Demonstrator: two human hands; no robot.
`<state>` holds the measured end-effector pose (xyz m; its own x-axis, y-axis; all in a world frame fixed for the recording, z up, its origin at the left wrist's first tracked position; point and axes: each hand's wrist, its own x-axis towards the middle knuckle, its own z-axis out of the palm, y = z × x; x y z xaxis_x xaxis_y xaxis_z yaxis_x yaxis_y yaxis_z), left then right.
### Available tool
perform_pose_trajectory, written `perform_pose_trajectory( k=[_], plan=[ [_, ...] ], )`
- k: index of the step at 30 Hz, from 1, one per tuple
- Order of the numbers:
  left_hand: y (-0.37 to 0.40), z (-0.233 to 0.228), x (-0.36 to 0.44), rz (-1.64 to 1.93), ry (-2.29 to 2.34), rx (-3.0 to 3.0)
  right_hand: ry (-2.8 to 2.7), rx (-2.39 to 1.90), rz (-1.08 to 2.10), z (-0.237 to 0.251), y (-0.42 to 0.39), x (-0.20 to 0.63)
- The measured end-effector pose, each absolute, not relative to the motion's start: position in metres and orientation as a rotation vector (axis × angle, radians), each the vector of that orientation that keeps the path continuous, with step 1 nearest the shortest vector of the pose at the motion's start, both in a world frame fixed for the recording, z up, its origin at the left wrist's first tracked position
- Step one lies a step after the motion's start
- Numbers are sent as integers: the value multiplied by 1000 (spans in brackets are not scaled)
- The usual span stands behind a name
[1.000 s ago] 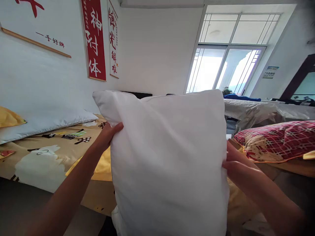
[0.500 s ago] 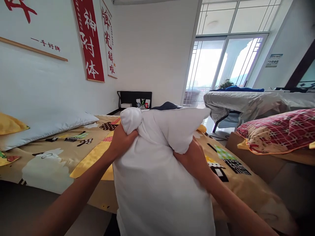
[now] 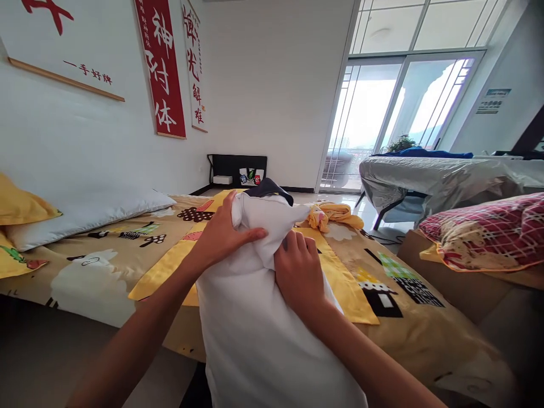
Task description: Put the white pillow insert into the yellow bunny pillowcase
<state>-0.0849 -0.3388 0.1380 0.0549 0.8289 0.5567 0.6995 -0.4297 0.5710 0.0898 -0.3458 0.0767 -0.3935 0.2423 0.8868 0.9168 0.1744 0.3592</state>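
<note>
Gripping the white pillow [image 3: 272,340]: both of the person's hands, close together at its bunched upper end, near the centre of the frame.
Left hand [image 3: 225,229]: curled part-way round the pillow's upper left edge, thumb stretched across the near face, most fingers out of sight on the far side, white fabric caught between.
Right hand [image 3: 300,269]: folded almost into a fist, knuckles showing, clutching gathered fabric at the pillow's right edge; the fingertips are hidden.
White pillow: runs from the bottom edge of the frame up to the centre, wide below, its top folded and squeezed narrow.
Dark cloth [image 3: 272,190]: just behind the pillow's top, partly covered by it.
Flat yellow cloth [image 3: 346,289]: spread on the patterned bed sheet [image 3: 425,340], showing to both sides of the pillow.
Crumpled yellow cloth [image 3: 342,214]: on the bed, right of centre.
Second white pillow [image 3: 89,221]: lying at middle left, near a yellow cushion [image 3: 23,201] at the left edge.
Red patterned cushion [image 3: 493,232]: at middle right.
Hanging scrolls [image 3: 165,73]: on the wall, upper left.
</note>
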Motion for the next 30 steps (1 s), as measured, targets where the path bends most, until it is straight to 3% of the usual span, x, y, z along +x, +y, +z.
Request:
perform_pose_trajectory(
  k=[10,15,18,23,27,30],
  plan=[
    [-315,136,-103,1336,1413,2259,-1920,-1055,-1045,65,-355,84],
    [-284,126,-98,1426,1390,2210,-2002,-1210,-737,59,-364,98],
    [-278,125,-100,1445,1437,2190,-1993,-1250,-396,28,-381,125],
    [-282,124,-105,1435,1499,2156,-1790,-1487,388,-67,-410,179],
    [-292,128,-90,1427,1447,2213,-1566,-1357,569,-112,-421,183],
    [-307,146,-78,1546,1339,2235,-1498,-1370,585,-101,-432,178]
  ],
)
